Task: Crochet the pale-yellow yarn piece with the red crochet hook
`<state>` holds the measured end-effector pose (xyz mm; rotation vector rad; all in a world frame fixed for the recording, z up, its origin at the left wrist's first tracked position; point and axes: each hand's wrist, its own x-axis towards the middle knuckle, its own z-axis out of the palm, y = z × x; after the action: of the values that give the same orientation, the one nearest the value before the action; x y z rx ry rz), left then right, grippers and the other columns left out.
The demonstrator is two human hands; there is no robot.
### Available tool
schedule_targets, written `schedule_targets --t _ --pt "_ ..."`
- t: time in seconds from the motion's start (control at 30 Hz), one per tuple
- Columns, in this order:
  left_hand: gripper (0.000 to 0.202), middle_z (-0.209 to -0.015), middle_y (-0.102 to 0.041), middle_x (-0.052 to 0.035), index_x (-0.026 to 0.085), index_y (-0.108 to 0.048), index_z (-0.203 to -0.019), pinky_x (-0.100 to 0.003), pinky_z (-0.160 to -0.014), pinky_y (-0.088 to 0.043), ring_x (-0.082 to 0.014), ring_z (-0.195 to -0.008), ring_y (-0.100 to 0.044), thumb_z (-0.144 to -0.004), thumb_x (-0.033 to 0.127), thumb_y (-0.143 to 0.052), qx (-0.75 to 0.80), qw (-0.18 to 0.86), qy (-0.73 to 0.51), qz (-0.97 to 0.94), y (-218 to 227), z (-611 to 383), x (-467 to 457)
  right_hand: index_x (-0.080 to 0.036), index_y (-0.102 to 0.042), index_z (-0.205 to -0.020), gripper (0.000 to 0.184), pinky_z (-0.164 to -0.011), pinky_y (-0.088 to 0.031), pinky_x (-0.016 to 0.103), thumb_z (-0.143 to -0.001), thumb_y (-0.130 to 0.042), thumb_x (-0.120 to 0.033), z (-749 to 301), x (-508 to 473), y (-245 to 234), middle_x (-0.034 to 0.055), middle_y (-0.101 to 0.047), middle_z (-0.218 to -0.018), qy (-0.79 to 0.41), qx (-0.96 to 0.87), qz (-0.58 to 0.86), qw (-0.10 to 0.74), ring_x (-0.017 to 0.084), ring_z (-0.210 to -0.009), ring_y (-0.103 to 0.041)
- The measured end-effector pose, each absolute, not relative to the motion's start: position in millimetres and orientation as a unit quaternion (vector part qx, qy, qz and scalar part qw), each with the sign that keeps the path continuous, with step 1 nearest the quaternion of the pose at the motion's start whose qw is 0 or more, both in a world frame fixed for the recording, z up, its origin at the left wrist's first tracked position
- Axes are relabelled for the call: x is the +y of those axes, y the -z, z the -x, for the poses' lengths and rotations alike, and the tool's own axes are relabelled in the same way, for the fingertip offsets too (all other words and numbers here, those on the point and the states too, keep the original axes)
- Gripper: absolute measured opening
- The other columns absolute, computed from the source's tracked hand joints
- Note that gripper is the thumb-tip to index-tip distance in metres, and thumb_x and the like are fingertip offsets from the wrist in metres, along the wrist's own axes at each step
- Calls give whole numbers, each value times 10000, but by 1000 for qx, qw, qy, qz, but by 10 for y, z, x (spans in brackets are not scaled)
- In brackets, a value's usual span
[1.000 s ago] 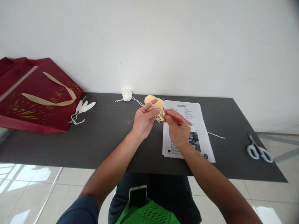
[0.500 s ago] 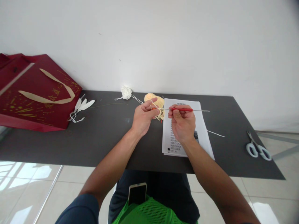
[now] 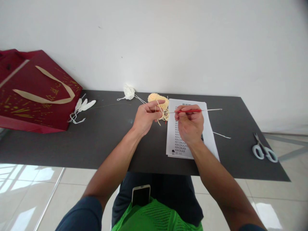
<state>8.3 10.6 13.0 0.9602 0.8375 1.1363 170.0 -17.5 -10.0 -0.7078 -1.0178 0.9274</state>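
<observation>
In my right hand [image 3: 190, 123] is a crochet hook [image 3: 193, 111] with a red handle and a thin metal shaft at both ends. Its left tip points at my left hand [image 3: 146, 116]. That hand pinches pale yellow yarn [image 3: 158, 104], with a strand looped round a finger and a short tail hanging below. Just behind the left fingers lies a pale yellow yarn ball [image 3: 156, 97] with loose coils. Under my right hand are printed sheets [image 3: 178, 141] with rows of text, partly covered by the hand. Whether the hook tip sits in a loop is too small to tell.
A white yarn ball [image 3: 129, 92] lies near the wall. White crocheted petal-like pieces [image 3: 84, 105] are beside a dark red gift bag [image 3: 43, 93] on the left. Scissors [image 3: 263, 149] lie at the dark table's [image 3: 240, 128] right end. A phone [image 3: 141, 195] rests on my lap.
The hook has shifted slightly right and its right end has tilted up. A yellow yarn tail now shows below my left fingers. The view has moved a little.
</observation>
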Motion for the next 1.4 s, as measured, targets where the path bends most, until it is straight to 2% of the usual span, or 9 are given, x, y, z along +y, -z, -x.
schedule_targets --t 0.13,0.5,0.7,0.8,0.97,1.07,1.17,1.27,1.4 --pt "443 -717 -683 -11 140 -776 -1072 -205 -465 -292 -67 -554 -501 -630 132 -793 354 668 -487 -437 -121 -57 115 -265 -581 -884 252 -599 -481 281 -827 -796 -383 -1707 -170 92 -29 -696 -847 -421 -458 328 710 97 -616 -577" --pt "351 -674 -647 -17 161 -808 -967 -244 -526 -286 -96 -568 -497 -625 108 -747 321 689 -437 -480 -121 -3 121 -270 -573 -861 358 -542 -446 269 -762 -836 -492 -1709 -170 43 -36 -668 -783 -474 -447 316 690 96 -583 -530" --pt "298 -595 -569 -10 147 -801 -894 -260 -504 -212 -87 -512 -422 -618 107 -700 304 722 -403 -473 -146 3 113 -266 -587 -843 364 -538 -440 264 -737 -856 -488 -1712 -171 25 -28 -669 -774 -498 -433 304 687 100 -592 -528" --pt "290 -553 -521 -6 136 -793 -878 -263 -499 -210 -93 -496 -412 -604 124 -698 292 747 -386 -456 -148 15 116 -268 -584 -846 374 -532 -439 264 -732 -857 -498 -1716 -176 29 -29 -667 -775 -497 -435 305 686 100 -583 -523" --pt "284 -576 -536 -15 140 -789 -907 -259 -492 -241 -100 -508 -435 -631 172 -731 274 765 -371 -449 -135 32 122 -270 -582 -864 363 -530 -468 254 -739 -861 -467 -1740 -182 40 -33 -669 -791 -524 -426 304 671 95 -591 -532" --pt "236 -642 -584 -23 159 -785 -889 -251 -497 -274 -96 -538 -460 -660 213 -787 274 739 -406 -462 -113 18 122 -272 -598 -889 305 -553 -518 241 -773 -847 -404 -1765 -165 66 -40 -678 -828 -566 -397 301 657 82 -610 -564" --pt "145 -721 -645 -24 178 -764 -847 -234 -515 -323 -87 -575 -493 -725 244 -809 288 666 -482 -491 -72 -25 122 -267 -636 -898 272 -605 -589 235 -765 -859 -348 -1783 -134 123 -37 -710 -893 -599 -346 311 651 81 -668 -634" --pt "98 -765 -682 -20 178 -758 -829 -232 -604 -428 -97 -643 -556 -754 227 -799 325 572 -526 -539 -33 -83 116 -260 -675 -887 220 -708 -646 210 -773 -856 -309 -1760 -120 182 -38 -748 -947 -620 -304 314 652 74 -755 -697" --pt "100 -858 -727 -31 168 -770 -860 -248 -730 -502 -124 -768 -639 -762 191 -775 355 544 -531 -544 -9 -146 100 -254 -714 -873 196 -770 -670 199 -761 -866 -305 -1638 -160 197 -37 -780 -976 -605 -285 320 671 74 -789 -732"
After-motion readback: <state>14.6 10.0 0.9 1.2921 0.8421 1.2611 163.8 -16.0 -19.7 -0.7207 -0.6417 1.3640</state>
